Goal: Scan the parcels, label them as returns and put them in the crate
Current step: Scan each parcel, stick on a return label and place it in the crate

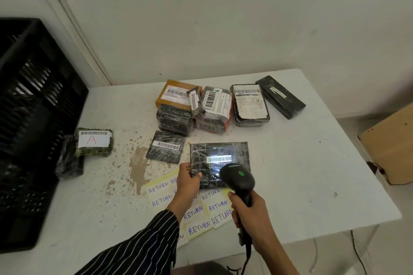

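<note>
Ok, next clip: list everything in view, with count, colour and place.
table: one, white, against the wall
crate: one, black, table's left end
parcels: about seven, mostly black, one brown, clustered at the table's back
A parcel: one, greenish, beside the crate, a black one against it
held parcel: one, black, flat, centre, barcode lit
labels: several, yellow and white, blue "RETURN", near edge
box: one, brown, floor on the right
scanner: one, black, green light, over the held parcel
left hand: striped sleeve, grip on the held parcel's near left corner
right hand: grip on the scanner's handle
</note>
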A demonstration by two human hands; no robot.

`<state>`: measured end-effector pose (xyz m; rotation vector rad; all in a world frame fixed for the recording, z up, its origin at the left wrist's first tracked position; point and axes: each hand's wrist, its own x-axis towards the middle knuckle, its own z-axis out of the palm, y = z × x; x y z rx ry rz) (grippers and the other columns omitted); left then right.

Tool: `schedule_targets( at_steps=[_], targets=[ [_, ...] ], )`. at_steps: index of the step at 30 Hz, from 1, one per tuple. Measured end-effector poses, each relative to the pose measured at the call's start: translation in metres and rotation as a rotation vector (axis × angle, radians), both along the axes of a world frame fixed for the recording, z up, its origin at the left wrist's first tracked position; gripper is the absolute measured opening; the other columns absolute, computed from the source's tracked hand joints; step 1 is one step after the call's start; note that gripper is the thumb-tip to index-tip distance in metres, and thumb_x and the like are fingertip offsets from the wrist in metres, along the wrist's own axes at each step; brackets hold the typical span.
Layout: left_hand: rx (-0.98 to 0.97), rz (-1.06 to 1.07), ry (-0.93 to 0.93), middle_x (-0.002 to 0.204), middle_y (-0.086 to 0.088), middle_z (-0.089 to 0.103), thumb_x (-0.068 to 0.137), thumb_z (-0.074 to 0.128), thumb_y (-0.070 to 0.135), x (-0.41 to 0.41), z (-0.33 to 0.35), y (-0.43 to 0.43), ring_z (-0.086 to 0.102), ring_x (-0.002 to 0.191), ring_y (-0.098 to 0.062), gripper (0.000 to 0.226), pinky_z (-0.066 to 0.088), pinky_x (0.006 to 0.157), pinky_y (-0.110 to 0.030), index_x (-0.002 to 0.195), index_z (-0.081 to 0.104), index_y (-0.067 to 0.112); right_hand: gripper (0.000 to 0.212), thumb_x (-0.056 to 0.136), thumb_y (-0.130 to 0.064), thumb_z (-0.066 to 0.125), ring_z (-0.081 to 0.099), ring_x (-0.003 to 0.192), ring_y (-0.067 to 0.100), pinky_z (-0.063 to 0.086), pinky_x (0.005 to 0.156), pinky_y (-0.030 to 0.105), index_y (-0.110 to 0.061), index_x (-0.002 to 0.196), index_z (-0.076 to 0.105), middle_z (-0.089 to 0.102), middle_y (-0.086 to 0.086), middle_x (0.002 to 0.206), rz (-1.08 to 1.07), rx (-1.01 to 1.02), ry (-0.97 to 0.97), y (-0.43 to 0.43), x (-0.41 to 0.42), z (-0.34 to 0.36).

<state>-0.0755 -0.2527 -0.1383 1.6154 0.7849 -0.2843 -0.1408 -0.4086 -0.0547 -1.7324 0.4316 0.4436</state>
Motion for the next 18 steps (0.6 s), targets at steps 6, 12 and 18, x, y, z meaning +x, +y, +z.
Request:
schedule_targets(
  at_steps=[6,12,18],
  targets=[
    [0.019,-0.010,0.005,0.119,-0.007,0.054,0.094,0.054,0.004,0.0005,0.0008,-0.0005,0.054,0.104,-0.022,0.035,0.045,0.082,-0.031,0.125,0.041,0.012,0.015,0.090,-0.015,0.059,0.045,0.043,0.015,0.040,0.045,0.023,-0.004,0.082,0.053,0.050,0.008,0.050,0.024,0.008,-0.008,0.0011,-0.0005,0.0021],
    [0.021,-0.001,0.004,0.121,-0.009,0.055,0.093,0.055,0.004,0.0005,0.0010,-0.0007,0.055,0.106,-0.024,0.034,0.047,0.087,-0.034,0.124,0.042,0.012,0.016,0.090,-0.016,0.059,0.045,0.043,0.016,0.041,0.047,0.024,-0.003,0.083,0.053,0.050,0.008,0.051,0.028,0.015,-0.004,0.0012,-0.0012,0.0046],
    [0.017,0.004,-0.005,0.118,-0.008,0.055,0.093,0.054,0.003,0.0003,0.0031,-0.0016,0.055,0.103,-0.022,0.032,0.046,0.084,-0.032,0.122,0.042,0.012,0.017,0.091,-0.016,0.058,0.043,0.042,0.015,0.040,0.046,0.022,-0.003,0.082,0.052,0.049,0.007,0.051,0.021,0.032,0.000,0.0008,-0.0036,0.0094]
  ],
)
